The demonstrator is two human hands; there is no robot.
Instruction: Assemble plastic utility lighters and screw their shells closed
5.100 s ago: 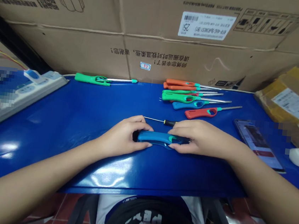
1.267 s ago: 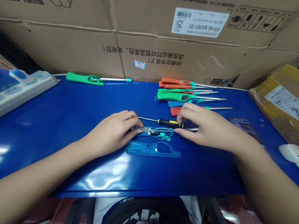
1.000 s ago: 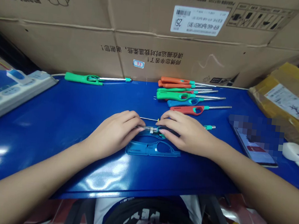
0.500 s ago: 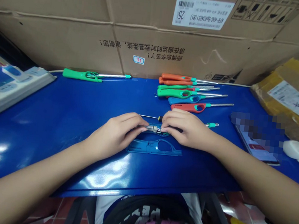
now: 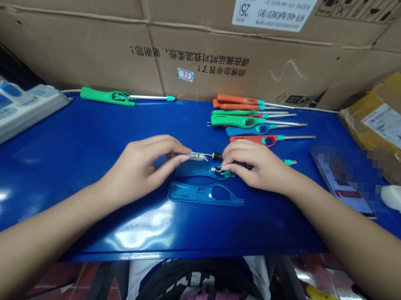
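My left hand (image 5: 149,161) is closed, thumb and fingers pinching a pale, see-through lighter fuel tank (image 5: 197,157) above the table. My right hand (image 5: 252,165) is closed in a pinch at a small black and teal lighter mechanism (image 5: 217,170) with a thin white tube; the fingers partly cover it. Below both hands lies one blue lighter shell half (image 5: 194,170), partly hidden by the right hand. Nearer me rests the other blue shell half (image 5: 185,192), hollow side up. A screwdriver (image 5: 217,156) with a yellow and black handle lies behind, partly covered by the right hand.
Several lighters (image 5: 232,121) in orange, green, blue and red lie at the back. A green lighter (image 5: 99,95) and a power strip (image 5: 22,102) are leftward. To the right are a phone (image 5: 347,189), a mouse (image 5: 399,198) and a taped parcel (image 5: 385,126). Cardboard (image 5: 107,49) stands behind.
My left hand has moved left and slightly away from me with the fuel tank, which is now apart from the mechanism at my right hand. The right hand has shifted slightly right.
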